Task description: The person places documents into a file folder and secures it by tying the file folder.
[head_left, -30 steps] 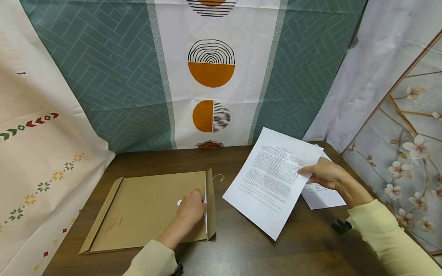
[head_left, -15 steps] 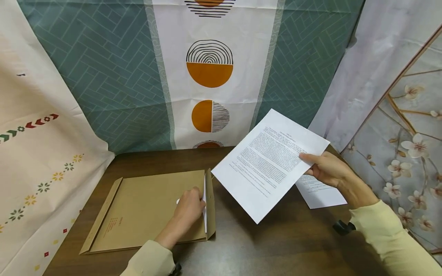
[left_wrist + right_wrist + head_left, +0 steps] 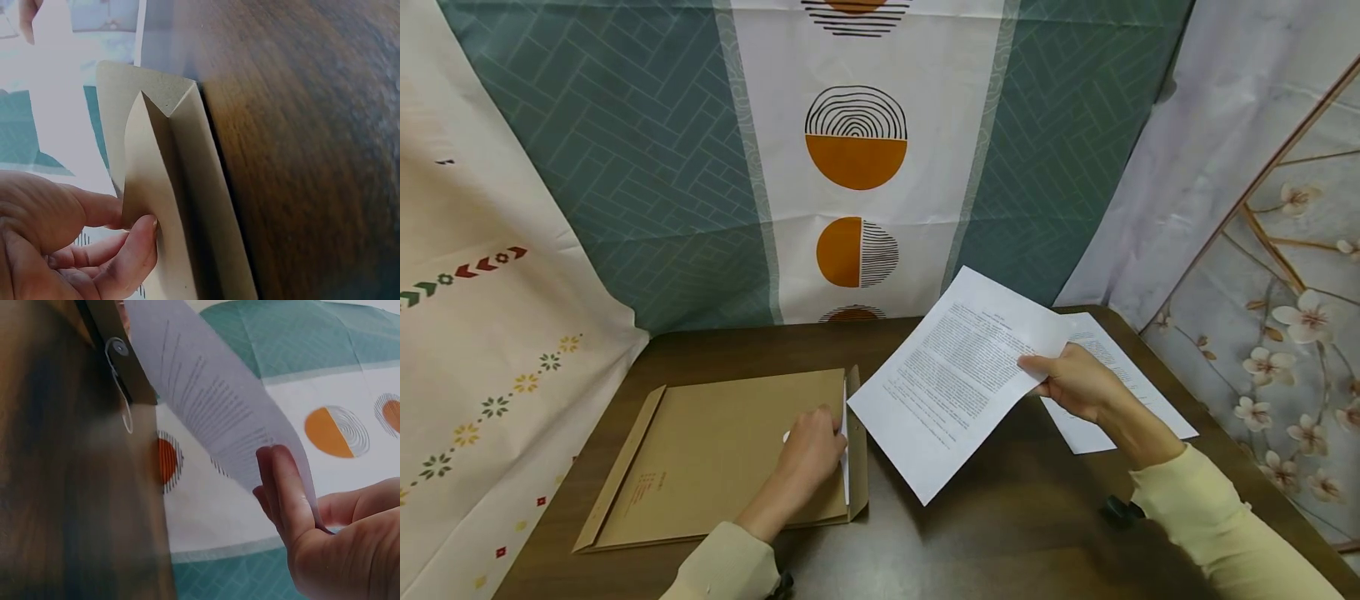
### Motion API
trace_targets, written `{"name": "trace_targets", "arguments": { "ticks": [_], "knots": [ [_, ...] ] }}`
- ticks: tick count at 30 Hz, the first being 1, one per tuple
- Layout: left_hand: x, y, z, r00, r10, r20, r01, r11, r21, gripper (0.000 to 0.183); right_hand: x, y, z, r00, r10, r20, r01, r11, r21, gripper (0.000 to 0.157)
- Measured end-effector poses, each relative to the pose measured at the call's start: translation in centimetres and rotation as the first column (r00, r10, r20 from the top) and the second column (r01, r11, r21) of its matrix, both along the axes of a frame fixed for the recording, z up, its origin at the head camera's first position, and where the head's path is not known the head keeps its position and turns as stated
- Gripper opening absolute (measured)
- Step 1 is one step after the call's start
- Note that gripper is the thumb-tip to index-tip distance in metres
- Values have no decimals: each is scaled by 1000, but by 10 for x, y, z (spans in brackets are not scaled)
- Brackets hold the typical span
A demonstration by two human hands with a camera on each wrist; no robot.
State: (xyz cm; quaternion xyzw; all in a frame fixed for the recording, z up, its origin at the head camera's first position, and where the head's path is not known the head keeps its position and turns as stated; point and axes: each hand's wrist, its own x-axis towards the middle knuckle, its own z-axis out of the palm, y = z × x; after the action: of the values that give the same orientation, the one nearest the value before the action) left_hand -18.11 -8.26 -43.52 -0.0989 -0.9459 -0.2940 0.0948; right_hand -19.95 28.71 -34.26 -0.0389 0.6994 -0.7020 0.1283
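Note:
A brown kraft document envelope (image 3: 737, 458) lies on the left of the table, its flap (image 3: 857, 450) folded open on the right side. My left hand (image 3: 808, 450) pinches the upper edge of its mouth between thumb and fingers; in the left wrist view the pocket (image 3: 181, 169) gapes below them. My right hand (image 3: 1078, 383) holds a printed sheet of paper (image 3: 955, 383) by its right edge, thumb on top and fingers beneath. The sheet hangs tilted above the table, its left corner close to the envelope's flap. White paper shows along the envelope's mouth.
Another printed sheet (image 3: 1120, 375) lies on the right of the brown table (image 3: 1000, 533), partly behind my right hand. A string (image 3: 122, 394) hangs from a round fastener on the envelope. Patterned cloths (image 3: 1037, 150) hang behind and at both sides.
My right hand has carried the sheet leftward, toward the envelope, uncovering more of the sheet lying on the right. The sheet rose, then came lower. My left hand stays at the envelope's mouth.

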Motion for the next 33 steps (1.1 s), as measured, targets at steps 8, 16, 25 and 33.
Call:
{"name": "trace_targets", "arguments": {
  "ticks": [8, 16, 25, 33],
  "knots": [
    [-2, 0, -4, 999, -15, -36, 15, 1000, -6, 41, 10, -20, -2, 998, 9, -68, -3, 996, 90, 41],
    [-2, 0, -5, 1000, 4, -6, -4, 1000, 2, 39, 18, -22, 11, 992, -14, -124, 37, 982, 185, 42],
    [-2, 1, -2, 1000, 15, -9, -15, 1000, 7, 36, 28, -27, 21, 989, -27, -145, 66, 960, 270, 42],
    [0, 4, -3, 999, 25, -24, -25, 1000, 2, 29, 32, -38, 28, 986, -28, -165, 67, 970, 234, 42]
  ]
}}
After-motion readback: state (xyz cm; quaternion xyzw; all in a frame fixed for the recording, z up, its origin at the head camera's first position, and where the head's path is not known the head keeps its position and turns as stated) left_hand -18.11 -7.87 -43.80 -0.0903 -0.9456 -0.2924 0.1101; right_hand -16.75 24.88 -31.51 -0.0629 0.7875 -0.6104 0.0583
